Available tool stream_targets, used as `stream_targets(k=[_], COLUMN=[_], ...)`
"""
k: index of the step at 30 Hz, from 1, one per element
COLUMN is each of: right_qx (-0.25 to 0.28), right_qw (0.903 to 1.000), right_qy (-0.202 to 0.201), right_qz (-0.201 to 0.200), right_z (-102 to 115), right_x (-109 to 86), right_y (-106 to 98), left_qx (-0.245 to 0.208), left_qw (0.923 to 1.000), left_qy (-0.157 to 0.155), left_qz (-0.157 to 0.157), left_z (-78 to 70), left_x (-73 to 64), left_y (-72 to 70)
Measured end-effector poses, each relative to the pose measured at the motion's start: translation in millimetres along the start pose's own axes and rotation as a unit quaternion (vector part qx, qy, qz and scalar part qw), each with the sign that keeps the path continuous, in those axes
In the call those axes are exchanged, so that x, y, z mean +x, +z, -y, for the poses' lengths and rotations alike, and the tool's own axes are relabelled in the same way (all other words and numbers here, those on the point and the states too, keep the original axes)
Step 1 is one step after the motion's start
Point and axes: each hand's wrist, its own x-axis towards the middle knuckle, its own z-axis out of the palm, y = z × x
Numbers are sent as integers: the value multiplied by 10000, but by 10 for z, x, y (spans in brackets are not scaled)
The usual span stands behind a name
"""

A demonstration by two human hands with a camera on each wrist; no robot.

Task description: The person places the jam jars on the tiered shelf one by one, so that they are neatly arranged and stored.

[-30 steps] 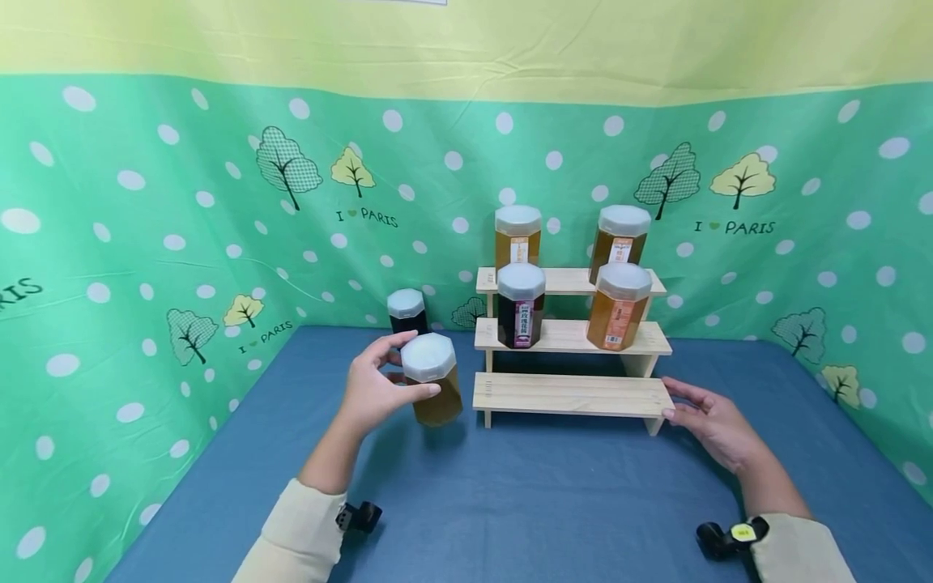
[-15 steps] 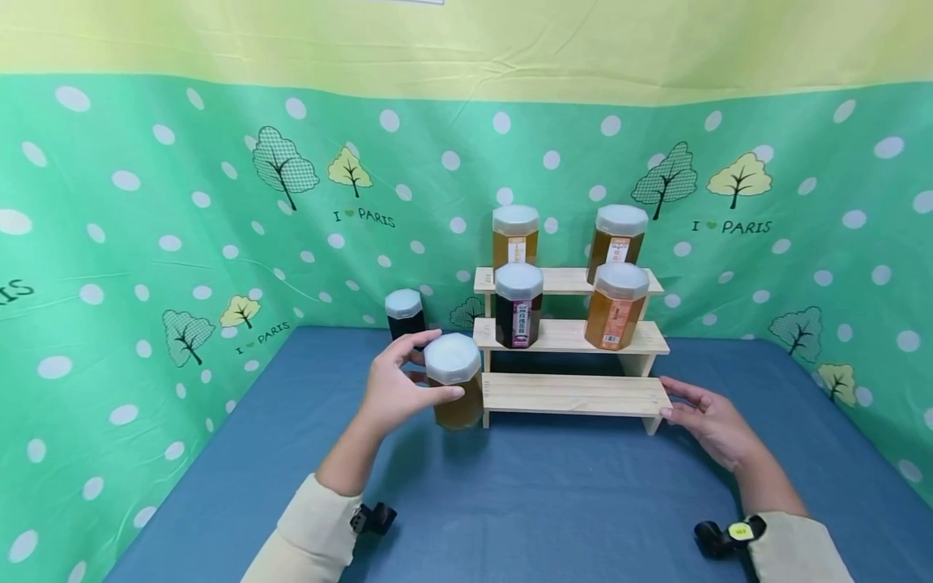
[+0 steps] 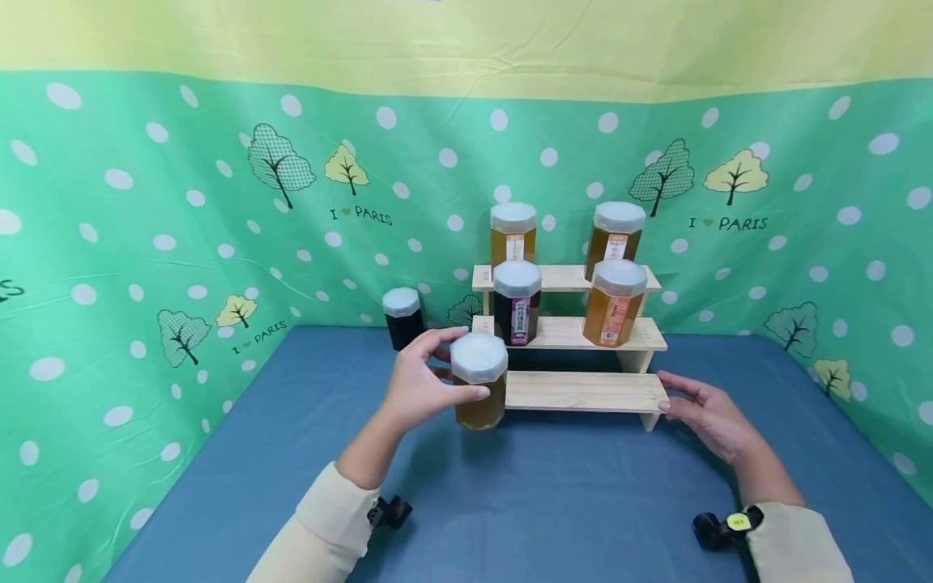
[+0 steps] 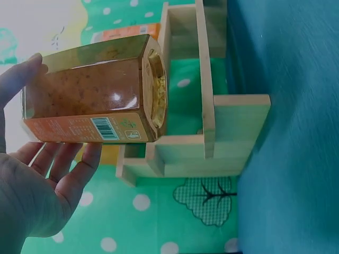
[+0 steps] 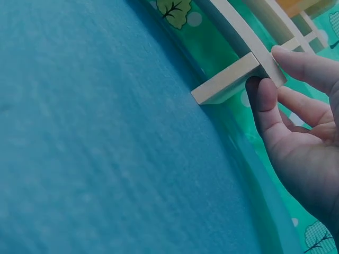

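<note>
My left hand [image 3: 426, 380] grips an octagonal honey jar [image 3: 481, 405] with a white lid, thumb on one side and fingers on the other. Amber-brown contents and an orange label with a barcode show on this jar [image 4: 90, 90] in the left wrist view. It is held upright above the blue cloth, overlapping the left end of the lowest step in the head view. My right hand [image 3: 710, 417] pinches the right end of the lowest step of a three-tier wooden stand [image 3: 583, 391]. In the right wrist view, thumb and fingers of this hand [image 5: 302, 121] are at the step's corner.
A dark jar [image 3: 517, 312] and an orange-labelled jar [image 3: 614, 312] stand on the middle step. Two amber jars, one left [image 3: 513, 239] and one right [image 3: 615, 239], are on the top step. Another dark jar [image 3: 403, 320] stands on the blue cloth [image 3: 568, 502] at the back left.
My left hand has carried the honey jar rightward, from beside the stand to the left end of its lowest step. My right hand stays at the step's right end.
</note>
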Motion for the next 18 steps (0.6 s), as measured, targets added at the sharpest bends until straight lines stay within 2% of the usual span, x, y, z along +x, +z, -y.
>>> stream_targets(k=[6,12,18], right_qx=[82,-43,-94], right_qw=[9997,9991,9991], right_qy=[27,-68,7], right_qz=[247,414,420], right_z=[1,4,-14], right_x=[17,52,73], right_y=[-56,-98,-110], left_qx=[-97,-150,-242], left_qw=[9999,9998,9994], left_qy=[100,5,-50], left_qz=[102,111,230], left_z=[-42,-62,-86], left_x=[51,105,143], left_y=[98,198,293])
